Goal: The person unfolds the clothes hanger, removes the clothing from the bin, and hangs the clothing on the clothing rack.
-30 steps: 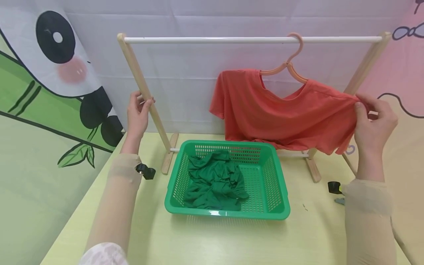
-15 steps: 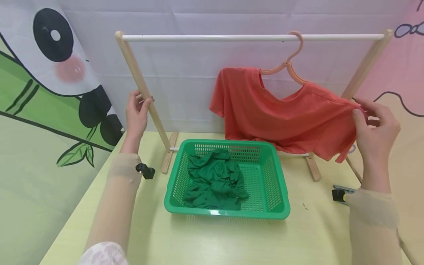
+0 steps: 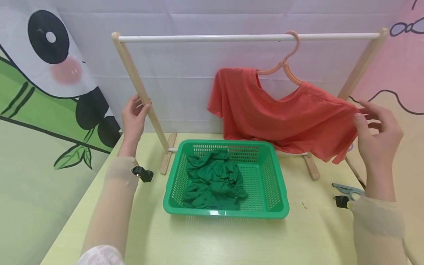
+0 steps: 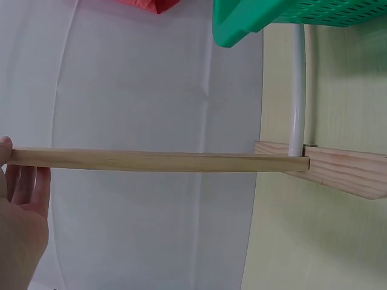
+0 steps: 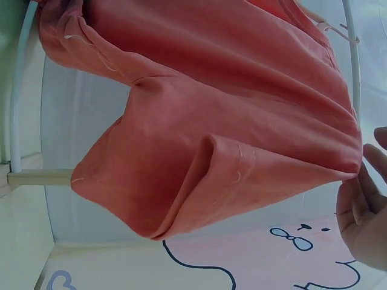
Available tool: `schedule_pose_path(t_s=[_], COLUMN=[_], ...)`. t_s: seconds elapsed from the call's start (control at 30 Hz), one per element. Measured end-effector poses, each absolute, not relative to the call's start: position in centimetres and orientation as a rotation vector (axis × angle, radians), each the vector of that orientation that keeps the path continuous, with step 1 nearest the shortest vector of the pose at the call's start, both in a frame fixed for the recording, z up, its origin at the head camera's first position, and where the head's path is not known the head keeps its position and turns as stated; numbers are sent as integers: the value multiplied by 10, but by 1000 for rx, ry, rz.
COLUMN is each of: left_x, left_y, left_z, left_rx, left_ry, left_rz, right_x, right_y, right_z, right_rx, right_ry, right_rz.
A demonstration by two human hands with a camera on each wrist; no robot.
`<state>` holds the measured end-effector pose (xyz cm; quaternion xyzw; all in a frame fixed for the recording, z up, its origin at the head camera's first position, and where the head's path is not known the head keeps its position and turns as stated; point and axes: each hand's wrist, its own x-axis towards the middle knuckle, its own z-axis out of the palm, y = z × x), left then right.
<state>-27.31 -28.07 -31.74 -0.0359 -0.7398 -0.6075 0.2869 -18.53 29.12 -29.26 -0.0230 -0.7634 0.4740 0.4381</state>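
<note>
A red T-shirt [image 3: 281, 114] hangs on an orange hanger [image 3: 269, 71] hooked over the white rail of a clothes rack [image 3: 136, 79]. Its shoulder on the right is drawn out sideways, and my right hand [image 3: 380, 136] pinches the sleeve end between thumb and fingers. In the right wrist view, the sleeve [image 5: 224, 187] gapes downward below those fingertips. My left hand [image 3: 131, 119] grips the rack's left wooden upright, thumb in front and fingers behind. The left wrist view shows this upright [image 4: 163, 161] running down to its foot.
A green plastic basket [image 3: 225, 212] stands on the table in front of the rack, with crumpled dark green cloth [image 3: 215, 184] in its left part. A grey-blue object [image 3: 346, 188] lies by the right forearm. A printed cloth backdrop [image 3: 185, 92] is behind the rack.
My right hand has moved slightly right and down, and the sleeve's hem hangs a little lower. My left hand stays on the upright. The basket has not moved.
</note>
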Motion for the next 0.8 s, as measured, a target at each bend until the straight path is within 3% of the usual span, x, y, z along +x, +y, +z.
schedule_pose_path(t_s=[0.37,0.8], left_x=[-273,-273], left_y=[-283,-277], left_z=[-321,-322], left_rx=[-89,-87], left_ry=[-2010,-2028], left_rz=[-1600,-1608], right_x=[-174,-194], right_y=[303,399], right_z=[-315,-432], right_rx=[-121,-83], right_ry=[-1920,-2225], right_rz=[1152,1056])
